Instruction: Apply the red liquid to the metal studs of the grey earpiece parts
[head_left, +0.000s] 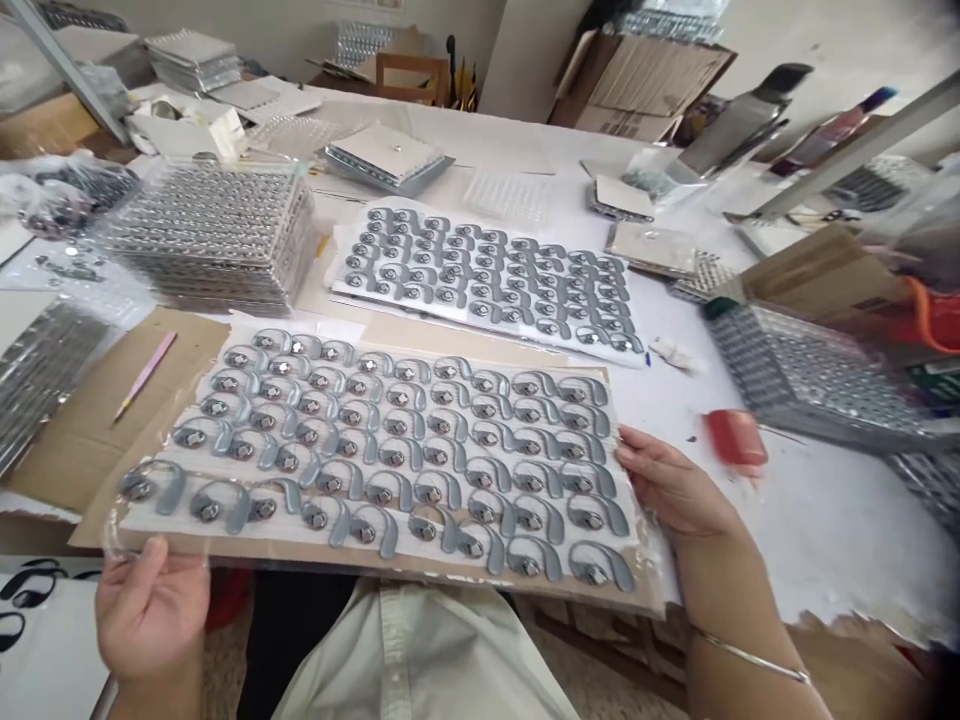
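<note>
A cardboard board point(247, 552) covered with several rows of grey ear-hook parts point(397, 440) lies in front of me, tilted slightly. My left hand point(150, 605) grips its near left corner, thumb on top. My right hand point(675, 485) holds the board's right edge, fingers curled around it. A thin bracelet point(750, 657) sits on my right wrist.
A second sheet of grey ear-hook parts point(495, 280) lies further back on the white table point(810, 520). A stack of clear trays point(214, 235) stands at the left, more trays point(817, 375) at the right. A red object point(736, 438) lies beside my right hand. A pink pen point(144, 375) rests on cardboard at the left.
</note>
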